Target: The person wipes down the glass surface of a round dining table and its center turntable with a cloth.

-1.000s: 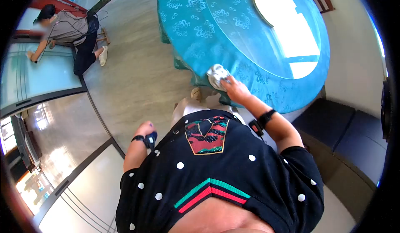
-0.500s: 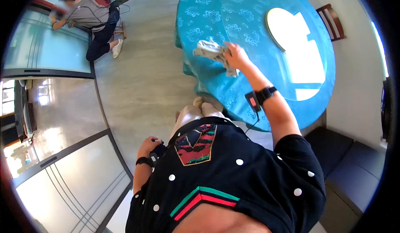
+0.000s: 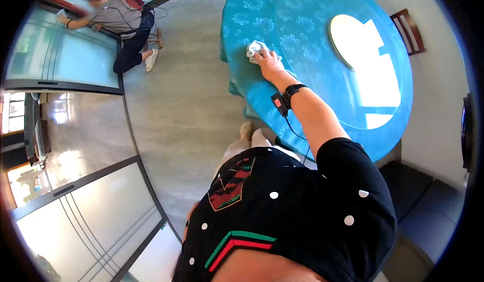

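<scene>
My right hand (image 3: 270, 64) presses a crumpled whitish cloth (image 3: 255, 49) against the near-left part of a round table. A teal tablecloth (image 3: 242, 27) with a pale flower pattern covers that table, and its edge hangs down in folds. The fingers are bent over the cloth and hide part of it. Beside the hand lies a round glass turntable (image 3: 312, 85). My left hand is hidden behind my body; only a sliver of that arm shows at my side.
A person in a grey shirt (image 3: 118, 17) sits at the upper left by a frosted sliding door (image 3: 80, 63). A wooden chair (image 3: 408, 32) stands beyond the table. Dark cushioned seating (image 3: 406, 181) is at the right. A cable hangs from my right wrist strap.
My right hand has come down and left, bringing the loosely hanging cloth onto the tablecloth, now bunched up. My left hand has gone out of sight. The seated person's arm reaches further out.
</scene>
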`<state>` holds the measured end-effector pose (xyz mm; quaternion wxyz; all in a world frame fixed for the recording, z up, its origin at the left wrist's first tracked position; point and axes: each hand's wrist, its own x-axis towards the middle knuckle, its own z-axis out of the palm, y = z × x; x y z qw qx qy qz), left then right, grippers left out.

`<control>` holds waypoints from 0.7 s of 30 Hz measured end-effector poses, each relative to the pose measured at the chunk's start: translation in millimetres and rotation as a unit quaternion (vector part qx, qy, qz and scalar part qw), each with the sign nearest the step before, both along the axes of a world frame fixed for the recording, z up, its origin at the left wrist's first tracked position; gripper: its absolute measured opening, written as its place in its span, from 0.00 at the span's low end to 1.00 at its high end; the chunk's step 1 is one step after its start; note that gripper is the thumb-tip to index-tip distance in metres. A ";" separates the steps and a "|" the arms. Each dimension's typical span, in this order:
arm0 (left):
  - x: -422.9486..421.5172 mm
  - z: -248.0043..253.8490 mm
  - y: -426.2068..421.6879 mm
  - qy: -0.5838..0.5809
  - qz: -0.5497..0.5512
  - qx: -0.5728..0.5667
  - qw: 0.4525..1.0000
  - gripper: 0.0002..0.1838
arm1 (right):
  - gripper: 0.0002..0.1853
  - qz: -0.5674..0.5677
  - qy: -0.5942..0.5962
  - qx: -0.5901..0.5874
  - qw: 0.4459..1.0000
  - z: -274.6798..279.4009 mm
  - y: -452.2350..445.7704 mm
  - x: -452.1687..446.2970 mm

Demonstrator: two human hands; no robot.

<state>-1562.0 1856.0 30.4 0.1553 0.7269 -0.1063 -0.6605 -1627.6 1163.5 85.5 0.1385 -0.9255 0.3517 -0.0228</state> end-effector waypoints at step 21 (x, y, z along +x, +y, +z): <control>133.5 63.2 -233.3 0.096 0.407 -0.065 0.906 0.28 | 0.27 -0.133 0.006 0.159 0.978 35.7 128.3 -237.1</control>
